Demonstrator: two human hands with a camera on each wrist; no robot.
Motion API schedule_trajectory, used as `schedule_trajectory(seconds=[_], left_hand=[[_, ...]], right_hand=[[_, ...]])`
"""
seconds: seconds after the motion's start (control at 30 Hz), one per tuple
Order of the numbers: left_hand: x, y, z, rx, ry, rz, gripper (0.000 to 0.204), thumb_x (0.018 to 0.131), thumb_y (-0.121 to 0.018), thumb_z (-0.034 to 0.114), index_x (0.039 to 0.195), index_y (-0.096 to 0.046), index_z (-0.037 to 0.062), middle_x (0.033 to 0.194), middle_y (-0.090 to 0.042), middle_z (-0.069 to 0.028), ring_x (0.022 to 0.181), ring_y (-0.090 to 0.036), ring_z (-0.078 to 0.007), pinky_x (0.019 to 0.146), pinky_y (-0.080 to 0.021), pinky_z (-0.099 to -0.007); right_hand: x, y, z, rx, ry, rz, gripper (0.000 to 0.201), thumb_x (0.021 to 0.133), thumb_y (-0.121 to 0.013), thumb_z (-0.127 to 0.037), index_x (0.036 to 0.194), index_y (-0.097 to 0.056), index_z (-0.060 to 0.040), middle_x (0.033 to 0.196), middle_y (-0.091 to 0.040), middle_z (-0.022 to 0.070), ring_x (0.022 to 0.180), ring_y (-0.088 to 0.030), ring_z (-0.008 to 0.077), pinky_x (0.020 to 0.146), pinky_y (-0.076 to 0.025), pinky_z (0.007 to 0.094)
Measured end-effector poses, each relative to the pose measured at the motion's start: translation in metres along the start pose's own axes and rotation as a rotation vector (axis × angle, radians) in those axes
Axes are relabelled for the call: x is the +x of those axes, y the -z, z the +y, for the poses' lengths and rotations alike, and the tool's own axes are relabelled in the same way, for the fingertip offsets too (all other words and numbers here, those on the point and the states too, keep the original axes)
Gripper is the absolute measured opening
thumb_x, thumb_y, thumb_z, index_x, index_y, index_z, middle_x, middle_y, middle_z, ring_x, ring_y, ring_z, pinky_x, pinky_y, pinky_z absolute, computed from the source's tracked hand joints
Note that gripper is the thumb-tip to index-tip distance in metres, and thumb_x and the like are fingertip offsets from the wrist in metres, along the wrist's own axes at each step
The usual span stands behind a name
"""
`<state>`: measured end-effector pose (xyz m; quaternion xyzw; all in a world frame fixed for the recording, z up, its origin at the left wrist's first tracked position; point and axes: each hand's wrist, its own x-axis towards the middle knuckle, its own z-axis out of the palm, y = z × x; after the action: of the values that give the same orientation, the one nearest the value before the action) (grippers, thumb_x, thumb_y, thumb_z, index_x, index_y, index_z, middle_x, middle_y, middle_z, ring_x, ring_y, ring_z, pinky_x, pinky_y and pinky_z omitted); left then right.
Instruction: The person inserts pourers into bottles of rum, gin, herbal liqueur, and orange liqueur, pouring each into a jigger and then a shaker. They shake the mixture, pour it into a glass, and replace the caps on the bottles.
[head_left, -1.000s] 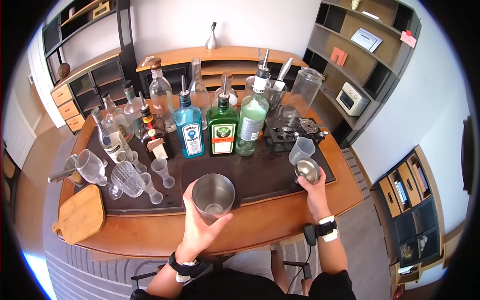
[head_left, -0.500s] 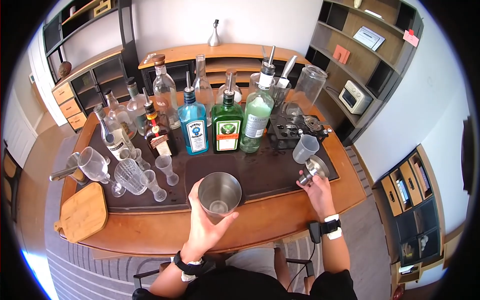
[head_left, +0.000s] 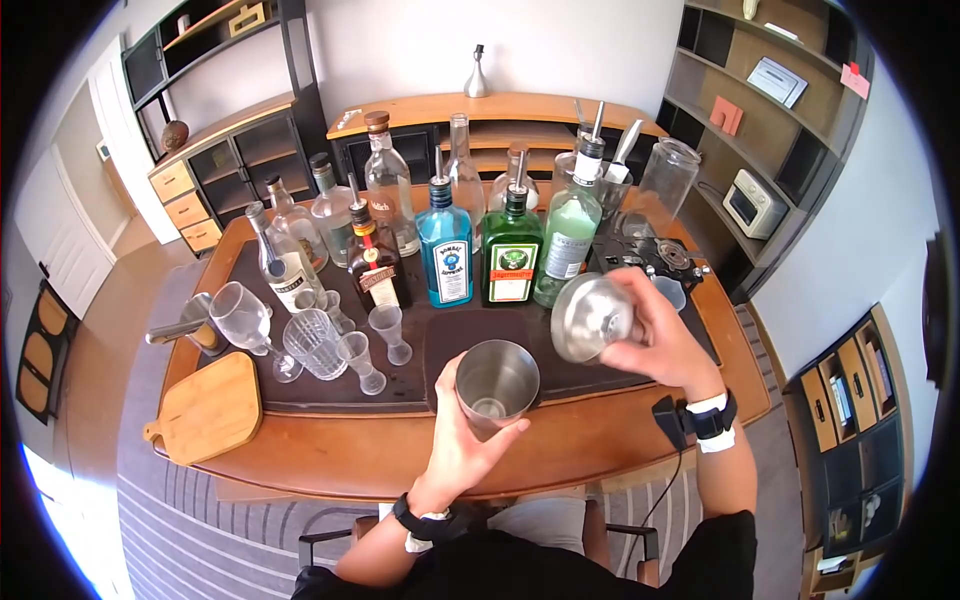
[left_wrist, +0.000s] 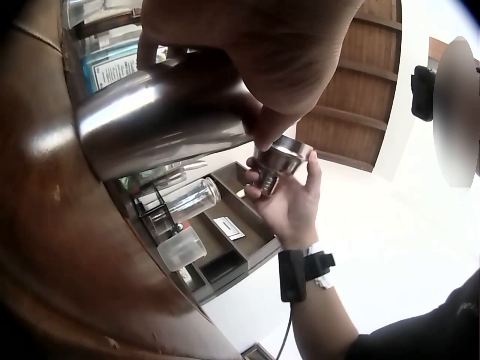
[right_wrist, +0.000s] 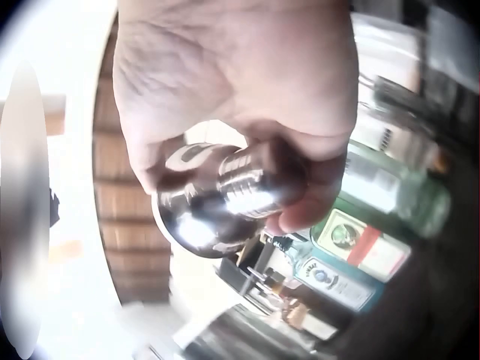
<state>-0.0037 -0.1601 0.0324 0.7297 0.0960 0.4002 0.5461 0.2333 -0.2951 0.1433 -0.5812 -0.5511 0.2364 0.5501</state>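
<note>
My left hand (head_left: 465, 445) grips a metal shaker tin (head_left: 497, 378) by its side, thumb and fingers wrapped around it, mouth facing up. The tin stands over the front edge of the table's dark mat and looks hollow down to its base. My right hand (head_left: 668, 340) holds the domed metal shaker top (head_left: 580, 318) by its narrow end, the wide rim turned toward the left. The top is in the air to the right of the tin, apart from it. In the right wrist view, fingers curl around the ridged narrow neck of the shaker top (right_wrist: 202, 214).
Bottles stand in a row behind, among them a blue bottle (head_left: 445, 258) and a green bottle (head_left: 511, 262). Glasses, including a tumbler (head_left: 315, 343), and a wooden board (head_left: 208, 408) are at left. A frosted cup (head_left: 671, 291) sits behind my right hand, near a black rack (head_left: 640, 258).
My right hand has lifted the shaker top from the table's right side and brought it left, toward the tin, turning it over. The left hand keeps holding the tin; the head view has shifted.
</note>
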Motion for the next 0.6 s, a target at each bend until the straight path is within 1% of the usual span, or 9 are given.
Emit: schedule_trajectory(seconds=[0.03,0.07,0.13,0.17,0.27,0.3,0.43,0.53,0.6], left_hand=[[0.001,0.001,0.003,0.036,-0.009,0.001,0.098,0.078,-0.086,0.001,0.153,-0.023,0.0001,0.144,-0.040,-0.0173,0.136,-0.047,-0.0273,0.114,-0.042,-0.0415],[0.002,0.002,0.007,0.071,-0.018,0.001,0.098,0.078,-0.086,0.001,0.153,-0.023,-0.0001,0.144,-0.041,-0.0174,0.136,-0.047,-0.0275,0.114,-0.042,-0.0417],[0.002,0.002,0.006,0.084,-0.021,0.001,0.099,0.077,-0.087,0.002,0.153,-0.024,-0.0003,0.144,-0.042,-0.0183,0.136,-0.048,-0.0288,0.114,-0.042,-0.0422],[0.002,0.002,0.002,0.061,-0.016,0.002,0.099,0.077,-0.088,0.003,0.153,-0.024,-0.0004,0.145,-0.042,-0.0190,0.136,-0.048,-0.0300,0.114,-0.042,-0.0426],[0.002,0.003,-0.004,0.107,-0.011,0.006,0.100,0.076,-0.089,0.009,0.153,-0.025,-0.0005,0.146,-0.042,-0.0216,0.136,-0.049,-0.0343,0.113,-0.042,-0.0443],[0.002,0.004,-0.006,0.143,-0.010,0.007,0.101,0.076,-0.090,0.010,0.152,-0.025,-0.0006,0.146,-0.042,-0.0226,0.135,-0.049,-0.0358,0.113,-0.042,-0.0449],[0.006,0.004,-0.006,0.075,-0.001,0.024,0.099,0.076,-0.090,0.014,0.151,-0.027,-0.0007,0.145,-0.045,-0.0246,0.133,-0.051,-0.0385,0.110,-0.044,-0.0470],[0.007,0.005,-0.002,0.115,-0.031,0.032,0.098,0.076,-0.090,0.015,0.151,-0.028,-0.0010,0.144,-0.046,-0.0246,0.132,-0.052,-0.0389,0.109,-0.045,-0.0476],[0.007,0.005,-0.003,0.126,-0.029,0.033,0.098,0.076,-0.090,0.015,0.150,-0.028,-0.0015,0.143,-0.046,-0.0250,0.131,-0.052,-0.0402,0.108,-0.046,-0.0484]], right_hand=[[0.010,-0.007,-0.034,-0.380,-0.001,-0.071,0.070,0.079,-0.088,-0.022,0.133,-0.049,-0.0043,0.119,-0.064,0.0127,0.107,-0.067,0.0254,0.089,-0.055,0.0346],[0.018,-0.014,-0.045,-0.533,0.025,-0.131,0.069,0.074,-0.089,-0.021,0.130,-0.052,-0.0054,0.110,-0.063,0.0130,0.105,-0.066,0.0280,0.088,-0.054,0.0372],[0.031,-0.027,-0.066,-0.886,0.301,-0.224,0.067,0.068,-0.089,-0.019,0.125,-0.056,-0.0073,0.100,-0.060,0.0131,0.099,-0.063,0.0309,0.084,-0.052,0.0407],[0.036,-0.032,-0.073,-0.856,0.334,-0.302,0.068,0.064,-0.091,-0.018,0.124,-0.060,-0.0096,0.104,-0.060,0.0085,0.095,-0.060,0.0316,0.083,-0.050,0.0424],[0.039,-0.059,-0.085,-1.125,0.475,-0.329,0.059,0.068,-0.087,-0.017,0.120,-0.060,-0.0103,0.102,-0.060,0.0070,0.105,-0.058,0.0269,0.087,-0.047,0.0391],[0.040,-0.065,-0.089,-1.168,0.442,-0.388,0.051,0.072,-0.082,-0.016,0.118,-0.062,-0.0095,0.107,-0.060,0.0057,0.106,-0.056,0.0253,0.088,-0.047,0.0382],[0.042,-0.083,-0.090,-1.277,0.536,-0.426,0.038,0.078,-0.072,-0.013,0.114,-0.063,-0.0074,0.106,-0.059,0.0065,0.102,-0.056,0.0230,0.085,-0.047,0.0353],[0.046,-0.088,-0.090,-1.257,0.485,-0.482,0.053,0.072,-0.079,-0.012,0.122,-0.062,-0.0086,0.110,-0.059,0.0070,0.108,-0.055,0.0244,0.091,-0.048,0.0371],[0.048,-0.091,-0.093,-1.278,0.501,-0.498,0.048,0.075,-0.075,-0.011,0.121,-0.063,-0.0075,0.111,-0.059,0.0077,0.109,-0.055,0.0245,0.094,-0.048,0.0366]])
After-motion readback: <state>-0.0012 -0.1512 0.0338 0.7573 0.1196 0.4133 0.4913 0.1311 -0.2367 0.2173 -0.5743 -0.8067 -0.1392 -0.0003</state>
